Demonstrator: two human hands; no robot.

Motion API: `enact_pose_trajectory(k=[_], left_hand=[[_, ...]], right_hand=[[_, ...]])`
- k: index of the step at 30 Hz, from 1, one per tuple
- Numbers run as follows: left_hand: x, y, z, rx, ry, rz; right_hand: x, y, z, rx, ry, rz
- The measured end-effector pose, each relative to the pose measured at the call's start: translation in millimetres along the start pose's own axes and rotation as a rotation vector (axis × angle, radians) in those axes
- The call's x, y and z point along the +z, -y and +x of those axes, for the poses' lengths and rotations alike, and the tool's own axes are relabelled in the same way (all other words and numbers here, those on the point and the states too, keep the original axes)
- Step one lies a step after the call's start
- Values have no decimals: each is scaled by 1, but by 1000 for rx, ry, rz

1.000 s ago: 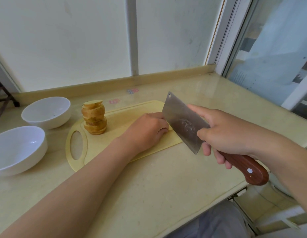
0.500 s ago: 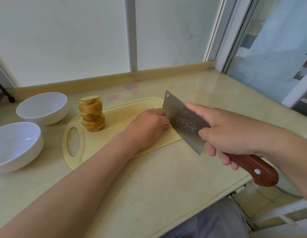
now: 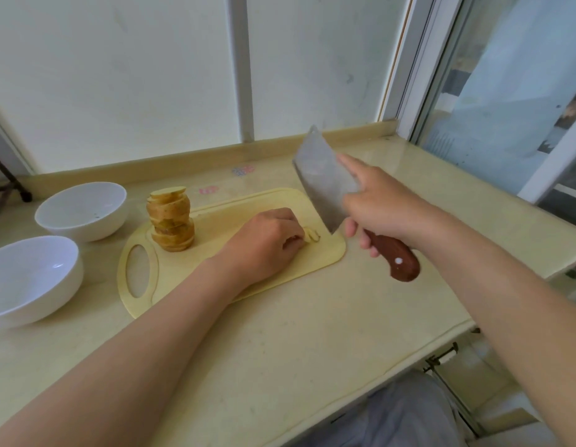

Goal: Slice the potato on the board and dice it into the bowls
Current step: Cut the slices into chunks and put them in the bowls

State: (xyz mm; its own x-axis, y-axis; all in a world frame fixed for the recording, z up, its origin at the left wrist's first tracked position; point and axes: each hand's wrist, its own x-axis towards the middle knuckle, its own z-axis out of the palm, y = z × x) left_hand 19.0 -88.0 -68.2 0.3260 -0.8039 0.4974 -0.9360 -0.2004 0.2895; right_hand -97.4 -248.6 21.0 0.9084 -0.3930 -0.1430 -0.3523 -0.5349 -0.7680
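A pale yellow cutting board [image 3: 273, 272] lies on the counter. On its left end stands a stack of potato slices [image 3: 171, 218]. My left hand [image 3: 264, 243] rests curled on the board's right part and holds down a small potato piece [image 3: 311, 235] that peeks out past my fingertips. My right hand [image 3: 381, 204] grips a cleaver [image 3: 325, 179] by its wooden handle, with the index finger laid along the blade. The blade is tilted up above the board's right end, its lower corner just right of the potato piece.
Two white bowls stand left of the board, one farther back [image 3: 82, 210] and one nearer [image 3: 28, 279]. The beige counter [image 3: 280, 350] ends in a front edge at the lower right. A low ledge and window panes run along the back.
The cleaver has risen and moved away from my left hand's knuckles, tilting more upright. A small potato piece now shows beside my left fingertips. The stack has not moved.
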Motion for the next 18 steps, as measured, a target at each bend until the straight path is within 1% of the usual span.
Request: enact_pose_trajectory(k=[3, 6, 13, 18], left_hand=[[0, 3, 2, -64, -1, -23], [1, 5, 4, -132, 39, -33], [5, -1, 7, -147, 78, -53], [6, -2, 10, -129, 72, 10]], right_hand=[[-15, -10, -10, 10, -17, 48], [-19, -22, -17, 39, 5, 53], [-16, -37, -27, 52, 85, 43], [-11, -40, -29, 52, 122, 41]])
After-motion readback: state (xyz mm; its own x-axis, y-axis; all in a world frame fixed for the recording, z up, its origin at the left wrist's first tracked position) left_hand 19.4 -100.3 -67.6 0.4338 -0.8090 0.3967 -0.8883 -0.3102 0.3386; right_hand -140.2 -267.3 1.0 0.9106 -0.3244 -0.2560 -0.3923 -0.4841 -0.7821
